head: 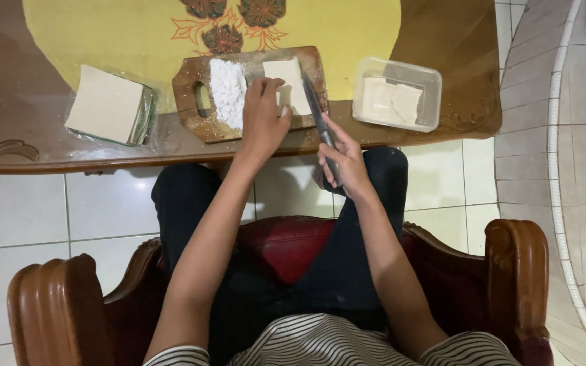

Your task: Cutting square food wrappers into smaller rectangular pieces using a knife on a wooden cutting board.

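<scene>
A wooden cutting board (197, 125) lies at the near edge of the table. On it sit a heap of white flour (228, 90) and a pale flat dough sheet (289, 72). My left hand (263, 119) rests on the board, fingers pinching a small pale piece beside the sheet. My right hand (344, 160) grips a knife (313, 105) by its handle, the blade lying over the board's right edge next to the sheet.
A stack of pale square sheets in clear plastic (106, 105) lies left of the board. A clear plastic tub (397, 95) with cut pale pieces stands to the right. A yellow patterned cloth (103, 34) covers the wooden table (8, 146). I sit in a wooden armchair (517, 271).
</scene>
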